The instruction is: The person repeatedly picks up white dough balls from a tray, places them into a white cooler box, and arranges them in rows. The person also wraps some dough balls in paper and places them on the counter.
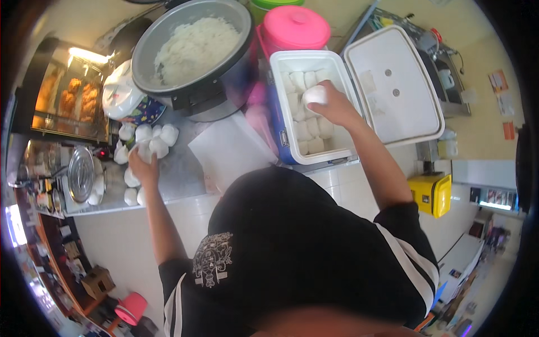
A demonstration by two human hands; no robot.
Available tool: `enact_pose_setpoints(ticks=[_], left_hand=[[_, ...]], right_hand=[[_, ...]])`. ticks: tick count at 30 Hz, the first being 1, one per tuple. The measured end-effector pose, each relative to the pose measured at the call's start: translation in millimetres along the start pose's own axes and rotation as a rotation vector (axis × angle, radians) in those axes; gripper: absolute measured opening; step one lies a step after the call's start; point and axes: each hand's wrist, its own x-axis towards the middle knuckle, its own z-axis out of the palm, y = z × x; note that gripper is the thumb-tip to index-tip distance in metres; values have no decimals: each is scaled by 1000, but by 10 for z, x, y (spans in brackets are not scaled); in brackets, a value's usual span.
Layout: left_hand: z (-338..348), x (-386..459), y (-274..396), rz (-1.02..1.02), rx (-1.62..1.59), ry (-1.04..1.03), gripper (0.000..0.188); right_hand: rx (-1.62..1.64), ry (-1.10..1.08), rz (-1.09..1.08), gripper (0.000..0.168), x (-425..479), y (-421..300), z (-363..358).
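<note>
Over the open cooler box, my right hand grips a white wrapped packet. Rows of similar white packets, probably wrapped rice, line the inside of the cooler. On the metal counter at left, my left hand has its fingers around another white packet. More white bundles cluster just beyond that hand, some with twisted tops. A few rounder ones lie nearer the counter's front edge. White paper sheets are spread between the bundles and the cooler.
A large rice cooker pot of cooked rice stands behind the paper. The cooler's hinged lid leans open to the right. A pink lidded tub sits behind the cooler. At left are a patterned rice cooker, a lit food warmer and a glass lid.
</note>
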Motion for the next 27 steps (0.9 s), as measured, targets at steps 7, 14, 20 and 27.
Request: enact_pose_setpoints(ticks=[7,14,20,27], left_hand=[[289,116,-919,-258,93,-356,76],[280,54,-798,-208,26,-247,61],[6,-184,211,-164,-426,-111,51],[-811,-439,2530,635,-829,60,63]], right_hand=[[-309,-115,39,75,513,349,568],[-324,-122,27,74,533,228,517],[-98,139,-241,75,136,440,172],[936,-407,-327,66,-742,-466,440]])
